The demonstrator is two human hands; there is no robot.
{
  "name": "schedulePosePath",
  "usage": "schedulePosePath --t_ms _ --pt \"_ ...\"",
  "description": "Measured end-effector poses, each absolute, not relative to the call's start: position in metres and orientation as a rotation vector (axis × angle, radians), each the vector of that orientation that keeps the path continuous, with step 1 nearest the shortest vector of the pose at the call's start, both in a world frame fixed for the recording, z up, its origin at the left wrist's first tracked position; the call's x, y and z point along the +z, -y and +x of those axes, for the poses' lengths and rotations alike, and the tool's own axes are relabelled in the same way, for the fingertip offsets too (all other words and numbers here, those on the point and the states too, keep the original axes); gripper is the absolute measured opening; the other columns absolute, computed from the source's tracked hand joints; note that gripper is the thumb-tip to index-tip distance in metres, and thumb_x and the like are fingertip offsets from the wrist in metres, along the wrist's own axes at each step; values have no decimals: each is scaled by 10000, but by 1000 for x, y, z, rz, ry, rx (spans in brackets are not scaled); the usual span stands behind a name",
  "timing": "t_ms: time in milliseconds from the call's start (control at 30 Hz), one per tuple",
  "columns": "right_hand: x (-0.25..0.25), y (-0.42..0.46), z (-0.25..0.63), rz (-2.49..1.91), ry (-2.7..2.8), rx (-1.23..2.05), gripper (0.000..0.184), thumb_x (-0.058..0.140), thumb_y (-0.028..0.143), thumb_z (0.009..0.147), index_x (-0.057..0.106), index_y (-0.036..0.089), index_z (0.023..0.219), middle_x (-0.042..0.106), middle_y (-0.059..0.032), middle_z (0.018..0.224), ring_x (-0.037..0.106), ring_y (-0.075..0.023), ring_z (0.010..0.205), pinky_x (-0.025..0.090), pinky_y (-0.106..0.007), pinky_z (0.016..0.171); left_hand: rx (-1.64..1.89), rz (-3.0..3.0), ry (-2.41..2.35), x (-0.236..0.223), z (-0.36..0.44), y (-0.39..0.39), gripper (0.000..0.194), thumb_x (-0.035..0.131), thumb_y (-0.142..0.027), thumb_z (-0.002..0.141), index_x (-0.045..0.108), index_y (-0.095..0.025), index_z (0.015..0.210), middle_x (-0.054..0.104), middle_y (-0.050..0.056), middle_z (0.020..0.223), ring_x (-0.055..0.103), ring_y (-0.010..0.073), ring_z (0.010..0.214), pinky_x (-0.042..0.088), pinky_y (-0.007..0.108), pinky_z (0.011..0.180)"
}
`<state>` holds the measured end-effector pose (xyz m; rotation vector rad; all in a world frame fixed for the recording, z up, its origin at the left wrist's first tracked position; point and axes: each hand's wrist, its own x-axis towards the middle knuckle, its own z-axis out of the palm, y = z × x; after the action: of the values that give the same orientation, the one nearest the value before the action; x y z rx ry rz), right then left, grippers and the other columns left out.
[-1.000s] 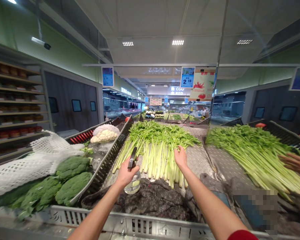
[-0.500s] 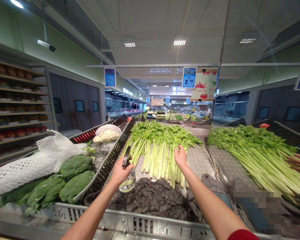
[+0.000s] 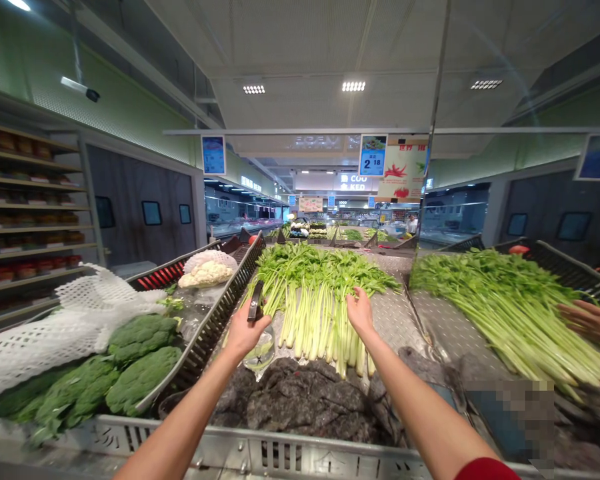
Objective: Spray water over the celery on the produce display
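Long celery stalks [image 3: 316,293] lie in a row on a metal display tray [image 3: 395,320], leaves pointing away from me. My left hand [image 3: 244,330] is closed around a clear spray bottle [image 3: 260,350] with a dark trigger head, held just left of the stalks. My right hand [image 3: 360,312] rests on the right part of the celery row, fingers curled over the stalks. A dark wet cloth [image 3: 305,400] lies in front of the celery.
Broccoli [image 3: 130,360] and white foam netting [image 3: 70,320] fill the left bin, with cauliflower [image 3: 207,272] behind. A mirror panel on the right reflects the celery [image 3: 510,300] and a hand [image 3: 587,320]. A perforated metal rail [image 3: 280,453] runs along the front edge.
My left hand has carried the spray bottle a little left and farther in, toward the celery's left edge. My right hand stays on the stalks.
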<state>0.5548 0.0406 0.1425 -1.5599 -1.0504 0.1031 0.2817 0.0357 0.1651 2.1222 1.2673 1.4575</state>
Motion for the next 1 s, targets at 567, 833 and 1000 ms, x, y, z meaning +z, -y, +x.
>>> schedulePosePath --t_ms 567,833,1000 --pt "139 -34 565 -1530 1069 49 503 369 344 719 423 97 1154 477 -162 1154 494 -248 985 365 -360 816 1409 2096 -1157 170 323 -39 277 487 -274 605 545 -151 846 526 -23 604 499 133 576 389 249 574" --pt "139 -37 565 -1539 1055 45 485 370 334 724 433 95 1142 491 -162 1132 511 -237 965 373 -345 817 1345 2130 -1213 174 327 -42 241 470 -285 607 560 -160 793 553 -13 616 514 146 598 383 247 577" --pt "141 -37 563 -1487 1044 51 488 385 344 718 436 107 1142 486 -151 1143 488 -245 1002 363 -360 832 1388 2098 -1164 169 329 -48 233 468 -278 613 530 -165 808 510 -32 572 492 135 553 381 245 557"
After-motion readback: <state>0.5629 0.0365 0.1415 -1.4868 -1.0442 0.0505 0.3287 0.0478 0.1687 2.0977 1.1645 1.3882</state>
